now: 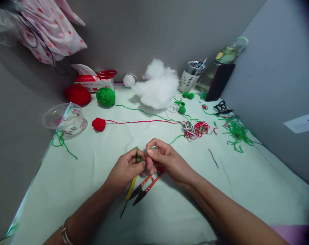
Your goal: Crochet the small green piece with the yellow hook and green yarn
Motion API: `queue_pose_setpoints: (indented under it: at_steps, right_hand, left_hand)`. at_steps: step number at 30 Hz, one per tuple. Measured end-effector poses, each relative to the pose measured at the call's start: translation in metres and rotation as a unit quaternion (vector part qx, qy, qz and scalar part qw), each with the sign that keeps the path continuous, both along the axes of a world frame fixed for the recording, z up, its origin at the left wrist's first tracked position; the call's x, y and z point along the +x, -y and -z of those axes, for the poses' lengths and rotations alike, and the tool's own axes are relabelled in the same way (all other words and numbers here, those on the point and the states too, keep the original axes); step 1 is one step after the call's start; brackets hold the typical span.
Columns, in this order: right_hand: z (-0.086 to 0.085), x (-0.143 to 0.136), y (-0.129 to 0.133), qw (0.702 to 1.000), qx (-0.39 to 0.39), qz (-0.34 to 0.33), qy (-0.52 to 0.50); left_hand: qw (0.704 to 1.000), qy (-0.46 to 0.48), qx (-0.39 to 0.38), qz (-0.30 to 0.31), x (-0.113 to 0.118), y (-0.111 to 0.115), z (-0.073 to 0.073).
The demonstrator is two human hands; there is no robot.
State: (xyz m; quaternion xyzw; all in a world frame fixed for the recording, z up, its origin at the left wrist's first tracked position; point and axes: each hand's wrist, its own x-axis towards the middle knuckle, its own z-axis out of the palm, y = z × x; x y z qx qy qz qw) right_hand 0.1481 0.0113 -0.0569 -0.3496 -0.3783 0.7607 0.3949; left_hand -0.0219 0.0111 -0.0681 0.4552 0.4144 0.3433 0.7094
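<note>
My left hand (129,168) is closed in a pinch on a piece of green yarn (137,153), and a short loop of it stands up past the fingers. Close beside it, my right hand (166,160) has thumb and forefinger pressed together. Green yarn runs from behind this hand toward the tangle, so the pinch seems to be on that strand. Below the hands are orange-handled thread snips (149,183) with dark blades; my right hand covers their rear end. A yellow-handled crochet hook (132,188) points down under my left hand, its upper end hidden.
A red and white yarn tangle (199,130), green scraps (237,132) and a dark strand (213,158) lie right. Behind are a green yarn ball (105,97), a small red ball (98,124), white stuffing (158,85) and a pen cup (191,76). A clear bowl (79,129) stands left.
</note>
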Motion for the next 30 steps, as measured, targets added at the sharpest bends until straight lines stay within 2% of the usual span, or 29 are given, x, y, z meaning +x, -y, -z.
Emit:
queue_pose_setpoints:
  at_steps: [9,11,14,18,22,30]
  right_hand:
    - [0.005,-0.002,0.000,0.999,0.008,0.033,0.022]
    - [0.005,0.000,-0.003,0.999,-0.007,0.032,0.021]
    - [0.005,0.004,-0.008,0.999,-0.028,0.040,0.018]
    - [0.005,0.006,-0.011,0.995,-0.021,0.093,0.021]
    - [0.002,0.005,-0.009,0.990,0.003,0.128,0.057]
    - [0.001,0.007,-0.010,0.987,0.005,0.146,0.064]
  left_hand:
    - [0.991,-0.135,0.004,-0.010,-0.001,0.004,-0.003]
    - [0.993,-0.115,-0.006,-0.006,-0.003,0.002,0.000]
    - [0.999,-0.032,-0.022,-0.008,-0.008,-0.003,0.005]
    - [0.996,0.039,-0.037,-0.072,-0.012,-0.007,0.009]
    - [0.993,0.056,-0.038,-0.094,-0.013,-0.005,0.008]
    - [0.992,0.071,-0.009,-0.102,-0.014,-0.003,0.007]
